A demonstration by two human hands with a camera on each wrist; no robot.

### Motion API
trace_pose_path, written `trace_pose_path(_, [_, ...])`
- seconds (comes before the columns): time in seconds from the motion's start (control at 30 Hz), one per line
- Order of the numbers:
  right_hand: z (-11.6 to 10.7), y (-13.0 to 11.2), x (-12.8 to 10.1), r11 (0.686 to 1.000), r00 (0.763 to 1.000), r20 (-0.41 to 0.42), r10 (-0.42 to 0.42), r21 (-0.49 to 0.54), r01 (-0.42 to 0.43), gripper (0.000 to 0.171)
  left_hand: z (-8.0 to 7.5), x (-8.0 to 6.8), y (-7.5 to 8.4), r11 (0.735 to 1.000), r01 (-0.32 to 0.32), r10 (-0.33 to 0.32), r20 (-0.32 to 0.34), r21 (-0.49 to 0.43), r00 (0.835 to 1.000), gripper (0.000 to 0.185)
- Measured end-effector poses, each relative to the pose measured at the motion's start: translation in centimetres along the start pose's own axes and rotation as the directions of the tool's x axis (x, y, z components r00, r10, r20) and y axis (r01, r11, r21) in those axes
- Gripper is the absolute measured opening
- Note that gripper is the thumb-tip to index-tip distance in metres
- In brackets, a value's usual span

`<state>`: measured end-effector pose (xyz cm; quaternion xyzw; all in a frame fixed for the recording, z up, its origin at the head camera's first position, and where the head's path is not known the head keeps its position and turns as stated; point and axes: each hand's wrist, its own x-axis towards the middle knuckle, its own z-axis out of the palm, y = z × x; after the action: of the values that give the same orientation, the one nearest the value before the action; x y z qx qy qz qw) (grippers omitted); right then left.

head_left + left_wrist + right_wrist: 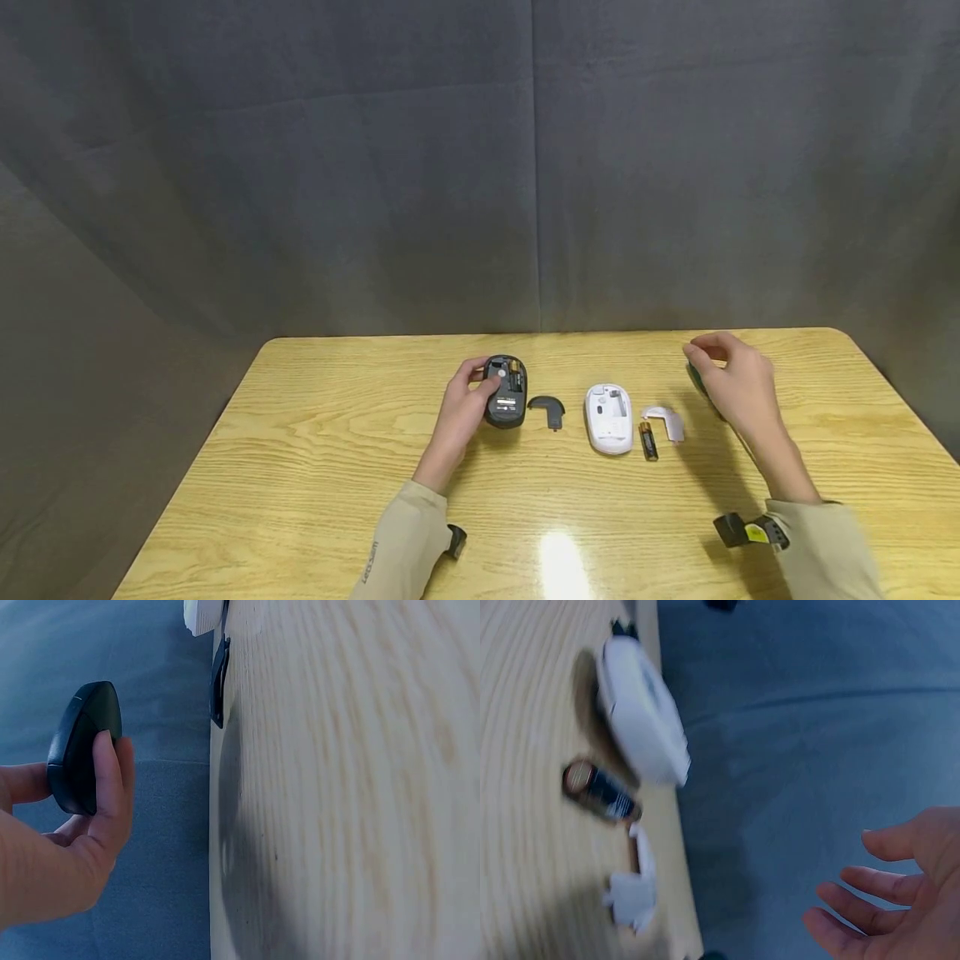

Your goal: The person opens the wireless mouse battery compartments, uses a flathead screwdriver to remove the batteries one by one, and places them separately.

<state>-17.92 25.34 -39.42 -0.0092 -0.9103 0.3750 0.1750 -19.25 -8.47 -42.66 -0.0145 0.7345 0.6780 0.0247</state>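
Note:
My left hand (465, 404) grips a black computer mouse (506, 408), its underside turned up in the head view. A battery (515, 375) sits in its compartment, whose cover is off. In the left wrist view, the mouse (86, 746) is held above the table between thumb and fingers. My right hand (738, 383) is raised over the table's right side. The right wrist view shows that hand (892, 892) with loosely bent fingers, thumb apart, nothing between them. Beneath it in the head view lies a dark green object (696, 379), mostly hidden by the hand; its kind is unclear.
An L-shaped black cover (549, 410) lies right of the black mouse. Farther right are a white mouse (609, 419) with its bottom compartment exposed, a loose battery (648, 442) and a white cover (666, 422). A grey curtain (405, 208) hangs behind the wooden table (300, 450).

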Motion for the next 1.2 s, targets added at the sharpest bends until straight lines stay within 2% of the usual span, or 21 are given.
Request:
trace_pose_path(0.27, [1.2, -3.0, -0.4, 0.996, 0.998, 0.008, -0.064, 0.069, 0.063, 0.029, 0.0, 0.0, 0.0, 1.000, -0.004, 0.004, -0.001, 0.002, 1.000, 0.042])
trace_pose_path(0.67, [4.3, -6.6, -0.5, 0.971, 0.989, 0.126, -0.079, 0.233, 0.047, 0.029, -0.3, 0.1, -0.1, 1.000, 0.007, -0.007, -0.005, -0.011, 1.000, 0.042])
trace_pose_path(0.9, [7.4, -8.5, 0.3, 0.945, 0.975, 0.203, -0.090, 0.326, 0.019, 0.025, -0.2, 0.2, -0.3, 1.000, -0.003, 0.003, 0.002, -0.001, 1.000, 0.043])
trace_pose_path(1.2, [10.7, -10.7, 0.6, 0.949, 0.953, 0.261, -0.155, 0.307, 0.070, 0.029, -0.3, 0.2, 0.0, 1.000, 0.001, 0.000, 0.005, -0.016, 1.000, 0.045])
